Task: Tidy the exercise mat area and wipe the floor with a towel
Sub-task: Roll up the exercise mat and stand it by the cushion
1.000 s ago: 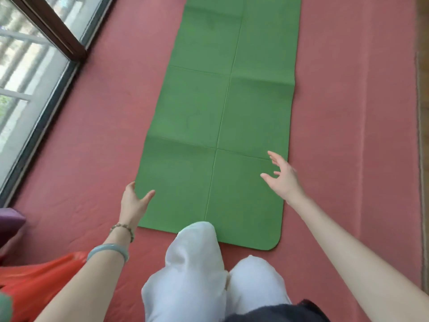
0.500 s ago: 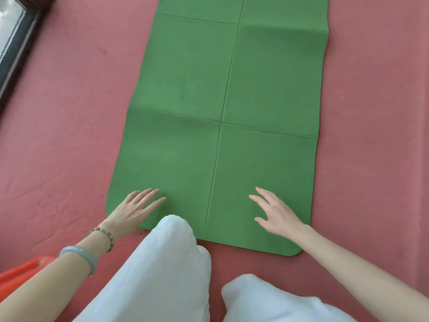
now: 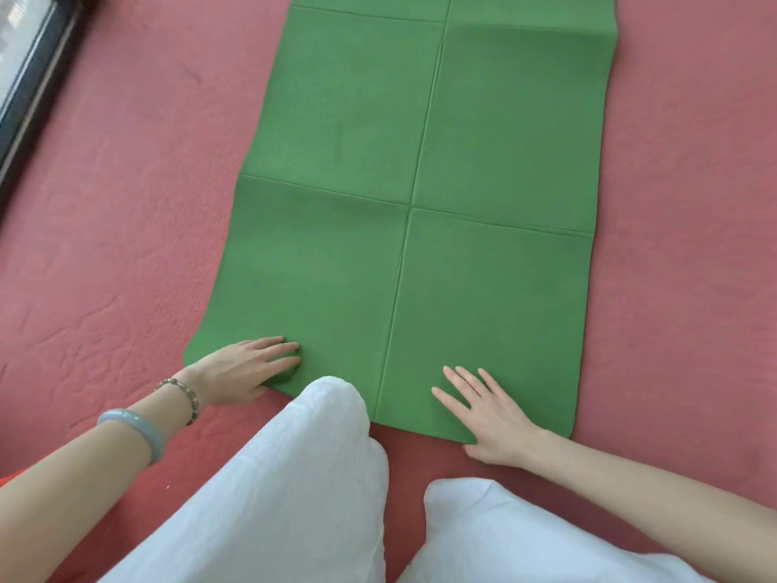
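A green exercise mat (image 3: 420, 162) lies flat on the red floor covering (image 3: 117, 229), with fold creases crossing it; its far end runs out of view at the top. My left hand (image 3: 244, 368) rests palm down on the mat's near left corner, fingers together and stretched forward. My right hand (image 3: 483, 410) lies flat with spread fingers on the mat's near edge, right of the middle crease. Neither hand holds anything. No towel is in view.
My knees in white trousers (image 3: 294, 477) are just behind the mat's near edge. A dark window frame (image 3: 33, 82) runs along the upper left. A sliver of an orange object (image 3: 8, 477) shows at the left edge.
The view has dipped and moved closer to the mat. Both hands came down from the mat's sides onto its near end and now lie flat on it.
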Demonstrator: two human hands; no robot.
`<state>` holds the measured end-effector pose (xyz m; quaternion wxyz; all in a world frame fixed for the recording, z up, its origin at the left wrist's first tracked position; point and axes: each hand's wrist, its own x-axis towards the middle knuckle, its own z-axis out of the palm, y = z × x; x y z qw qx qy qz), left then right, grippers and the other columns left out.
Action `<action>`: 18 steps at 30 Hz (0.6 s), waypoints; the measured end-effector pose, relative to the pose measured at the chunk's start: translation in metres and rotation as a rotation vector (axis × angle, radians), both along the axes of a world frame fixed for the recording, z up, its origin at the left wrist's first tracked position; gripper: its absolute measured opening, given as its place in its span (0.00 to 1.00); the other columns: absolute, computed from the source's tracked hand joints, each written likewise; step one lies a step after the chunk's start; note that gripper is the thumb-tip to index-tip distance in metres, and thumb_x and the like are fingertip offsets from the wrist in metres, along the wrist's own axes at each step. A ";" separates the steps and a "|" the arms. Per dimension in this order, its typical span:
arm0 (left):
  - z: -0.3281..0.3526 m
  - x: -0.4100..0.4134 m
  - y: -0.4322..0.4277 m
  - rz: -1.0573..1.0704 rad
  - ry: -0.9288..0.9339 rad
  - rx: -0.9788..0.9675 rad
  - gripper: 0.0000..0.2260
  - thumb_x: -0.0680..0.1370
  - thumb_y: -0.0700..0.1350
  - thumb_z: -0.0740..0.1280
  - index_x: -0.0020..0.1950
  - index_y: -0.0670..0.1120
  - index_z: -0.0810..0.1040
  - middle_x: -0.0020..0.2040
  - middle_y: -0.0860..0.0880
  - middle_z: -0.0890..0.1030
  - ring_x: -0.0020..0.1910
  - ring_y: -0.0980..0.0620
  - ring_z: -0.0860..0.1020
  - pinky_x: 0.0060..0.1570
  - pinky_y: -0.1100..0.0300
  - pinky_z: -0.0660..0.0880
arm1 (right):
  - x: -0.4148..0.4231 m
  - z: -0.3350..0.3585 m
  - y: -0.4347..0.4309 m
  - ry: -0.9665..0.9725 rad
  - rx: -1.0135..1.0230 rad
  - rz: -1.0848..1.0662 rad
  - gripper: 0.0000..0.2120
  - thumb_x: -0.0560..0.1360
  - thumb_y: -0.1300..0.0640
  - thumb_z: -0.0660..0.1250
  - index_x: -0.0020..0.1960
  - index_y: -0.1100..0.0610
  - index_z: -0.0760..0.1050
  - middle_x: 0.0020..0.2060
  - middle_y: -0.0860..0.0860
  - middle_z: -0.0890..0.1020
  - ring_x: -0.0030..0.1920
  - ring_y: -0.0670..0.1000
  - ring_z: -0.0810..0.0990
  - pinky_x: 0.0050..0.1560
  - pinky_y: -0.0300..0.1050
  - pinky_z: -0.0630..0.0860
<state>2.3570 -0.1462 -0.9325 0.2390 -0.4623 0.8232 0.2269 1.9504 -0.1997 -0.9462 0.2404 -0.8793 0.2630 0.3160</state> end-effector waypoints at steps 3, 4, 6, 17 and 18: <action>0.023 0.011 -0.012 0.170 0.074 -0.043 0.15 0.76 0.42 0.63 0.63 0.47 0.76 0.60 0.49 0.80 0.56 0.49 0.79 0.56 0.55 0.76 | -0.009 0.028 -0.012 -0.125 0.081 -0.214 0.30 0.67 0.52 0.68 0.68 0.55 0.69 0.68 0.54 0.71 0.69 0.54 0.70 0.70 0.46 0.63; 0.035 0.016 -0.018 0.260 0.081 -0.064 0.11 0.75 0.43 0.64 0.57 0.48 0.80 0.52 0.51 0.83 0.49 0.49 0.81 0.49 0.54 0.78 | -0.012 0.042 -0.020 -0.159 0.110 -0.304 0.24 0.70 0.54 0.65 0.66 0.54 0.71 0.65 0.51 0.74 0.66 0.51 0.72 0.67 0.42 0.66; 0.061 0.022 -0.033 0.432 0.150 -0.183 0.05 0.72 0.42 0.69 0.46 0.48 0.82 0.40 0.52 0.83 0.38 0.49 0.82 0.37 0.56 0.77 | -0.018 0.074 -0.044 -0.223 0.116 -0.473 0.12 0.73 0.55 0.65 0.56 0.52 0.78 0.53 0.47 0.82 0.55 0.49 0.79 0.55 0.40 0.72; 0.182 0.001 -0.162 0.567 0.073 -0.772 0.21 0.69 0.50 0.67 0.58 0.41 0.74 0.51 0.39 0.79 0.52 0.36 0.76 0.55 0.42 0.69 | -0.018 0.199 -0.207 -0.428 -0.272 -0.775 0.10 0.75 0.56 0.67 0.54 0.58 0.79 0.49 0.59 0.83 0.51 0.61 0.79 0.51 0.50 0.73; 0.186 -0.008 -0.168 0.615 0.057 -0.821 0.28 0.68 0.46 0.71 0.66 0.41 0.70 0.61 0.37 0.75 0.60 0.35 0.72 0.60 0.41 0.65 | -0.017 0.202 -0.220 -0.424 -0.296 -0.791 0.11 0.75 0.56 0.66 0.55 0.59 0.78 0.50 0.60 0.82 0.52 0.62 0.78 0.51 0.51 0.73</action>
